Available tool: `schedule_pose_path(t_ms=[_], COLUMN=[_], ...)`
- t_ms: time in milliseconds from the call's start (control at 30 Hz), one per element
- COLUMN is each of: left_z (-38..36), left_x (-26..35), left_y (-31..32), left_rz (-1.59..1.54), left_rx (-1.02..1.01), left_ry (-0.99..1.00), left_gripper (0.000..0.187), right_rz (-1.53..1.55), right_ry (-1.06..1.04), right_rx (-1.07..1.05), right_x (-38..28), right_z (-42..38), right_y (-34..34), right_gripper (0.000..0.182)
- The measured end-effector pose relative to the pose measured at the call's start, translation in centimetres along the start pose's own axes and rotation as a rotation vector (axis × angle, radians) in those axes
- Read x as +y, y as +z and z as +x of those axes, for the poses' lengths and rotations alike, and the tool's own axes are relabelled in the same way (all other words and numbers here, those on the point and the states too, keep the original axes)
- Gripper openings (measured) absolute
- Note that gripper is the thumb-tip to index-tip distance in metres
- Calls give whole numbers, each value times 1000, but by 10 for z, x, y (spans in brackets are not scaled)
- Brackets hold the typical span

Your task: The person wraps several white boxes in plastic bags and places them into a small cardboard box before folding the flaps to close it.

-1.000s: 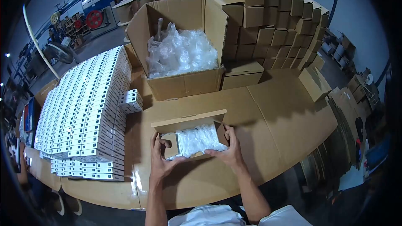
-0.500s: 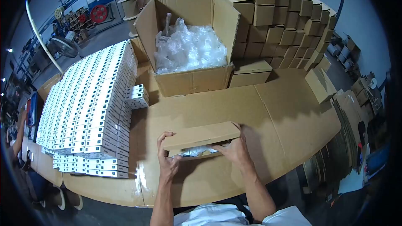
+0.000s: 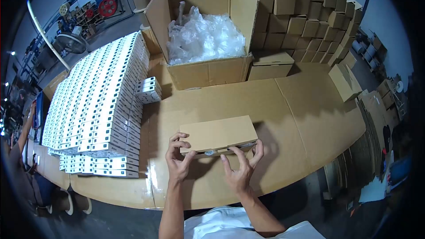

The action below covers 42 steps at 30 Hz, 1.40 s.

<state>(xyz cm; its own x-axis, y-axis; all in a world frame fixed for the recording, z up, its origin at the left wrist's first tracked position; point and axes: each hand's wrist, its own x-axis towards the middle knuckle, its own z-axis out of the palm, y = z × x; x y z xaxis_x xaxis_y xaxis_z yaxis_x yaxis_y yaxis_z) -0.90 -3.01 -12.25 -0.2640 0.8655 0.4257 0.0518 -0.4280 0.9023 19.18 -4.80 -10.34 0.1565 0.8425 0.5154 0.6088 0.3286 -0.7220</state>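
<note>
A small brown cardboard box [image 3: 219, 133] lies on the covered table before me, its lid lowered, with a narrow gap along the front edge. Clear plastic [image 3: 210, 153] shows through that gap. My left hand [image 3: 178, 157] grips the box's left end, thumb at the front and fingers curled over the side. At the front right corner is my right hand [image 3: 242, 168], its fingers spread and fingertips touching the front edge; the thumb stands away from the box.
Small white boxes [image 3: 95, 102] form a big stack at left. A large open carton [image 3: 210, 74] of clear plastic bags stands behind. Brown boxes [image 3: 305, 22] are piled at back right, and flat cardboard [image 3: 376, 128] leans at right. Another person's arm [image 3: 27, 126] shows at far left.
The lid has come down over the plastic inside. My right hand has shifted from gripping the right end to the front edge, fingers spreading. The view has tilted slightly downward.
</note>
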Motion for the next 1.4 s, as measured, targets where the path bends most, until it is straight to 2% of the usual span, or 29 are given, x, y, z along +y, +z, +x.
schedule_pose_path(t_ms=[167, 267, 300, 533, 767, 867, 967, 1033, 1133, 1167, 1233, 1333, 1400], left_z=[1, -3, -3, 3, 7, 7, 7, 3, 2, 0, 0, 1, 2], left_x=[6, 6, 7, 9, 15, 16, 16, 20, 20, 22, 23, 27, 22], left_y=[4, 3, 4, 6, 4, 3, 0, -2, -5, -4, -4, -3, -4], left_rz=[-9, -26, -45, -124, -109, -148, -125, -101, 29, -19, -25, 11, 20], left_rx=[28, 31, 44, 87, 64, 44, 8, -12, -82, -55, -42, -60, -58], left_ry=[-12, -27, -48, -140, -140, -170, -170, -211, -81, -146, -140, -146, -135], left_gripper=[29, 28, 28, 28, 27, 26, 25, 21, 20, 17, 17, 14, 13], right_rz=[5, 51, 174, -101, -129, -7, 88, 61, 96, 119, 191, 171, 199], right_ry=[40, 205, 232, 55, 99, 225, 222, 171, 120, 82, 58, -41, 8], right_rx=[-81, -129, -72, -159, -170, -186, -136, -138, -182, -178, -226, -118, -108], right_x=[-13, -26, -30, -27, -36, -42, -33, -31, -20, -18, -12, 14, 27], right_z=[4, 10, 13, 11, 8, 16, 16, 13, 10, 11, 15, 25, 34], right_y=[-4, -3, -5, -5, 3, -4, -6, -10, -16, -18, -26, -35, -41], right_gripper=[43, 47, 49, 47, 54, 47, 35, 32, 29, 28, 28, 24, 23])
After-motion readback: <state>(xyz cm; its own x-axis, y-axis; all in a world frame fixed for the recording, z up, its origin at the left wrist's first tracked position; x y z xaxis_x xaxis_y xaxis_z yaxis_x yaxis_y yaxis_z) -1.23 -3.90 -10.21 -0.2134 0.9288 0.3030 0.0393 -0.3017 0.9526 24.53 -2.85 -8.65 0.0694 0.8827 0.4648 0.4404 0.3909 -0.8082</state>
